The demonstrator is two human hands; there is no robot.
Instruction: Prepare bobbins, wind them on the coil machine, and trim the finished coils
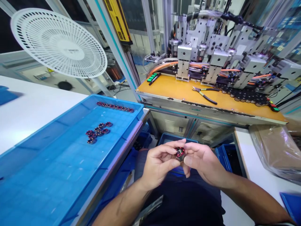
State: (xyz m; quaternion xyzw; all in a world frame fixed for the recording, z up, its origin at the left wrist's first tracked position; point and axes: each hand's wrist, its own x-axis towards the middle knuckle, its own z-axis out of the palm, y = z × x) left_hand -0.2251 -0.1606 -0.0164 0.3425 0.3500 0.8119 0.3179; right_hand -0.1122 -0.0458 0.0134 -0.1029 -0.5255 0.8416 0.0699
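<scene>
A small ring-shaped metal part point(180, 153), dark with red spots around its top face and an open centre, is held above my lap. The fingers and thumb of my left hand point(160, 160) grip it from the left. From the other side, my right hand point(203, 160) pinches it between thumb and fingers. Similar ring-shaped parts lie in a large blue tray point(70, 175) on my left: a loose cluster point(97, 131) near the middle and a straight row point(115, 107) along the far end.
A white fan point(68, 47) stands behind the tray. Ahead, an orange-topped bench point(169, 91) carries a machine point(211, 53), cutting pliers point(204, 94), a black marker point(154, 79) and several dark cylindrical parts point(246, 95). Plastic-wrapped cardboard point(277, 150) sits at right. Blue bins point(227, 157) stand below.
</scene>
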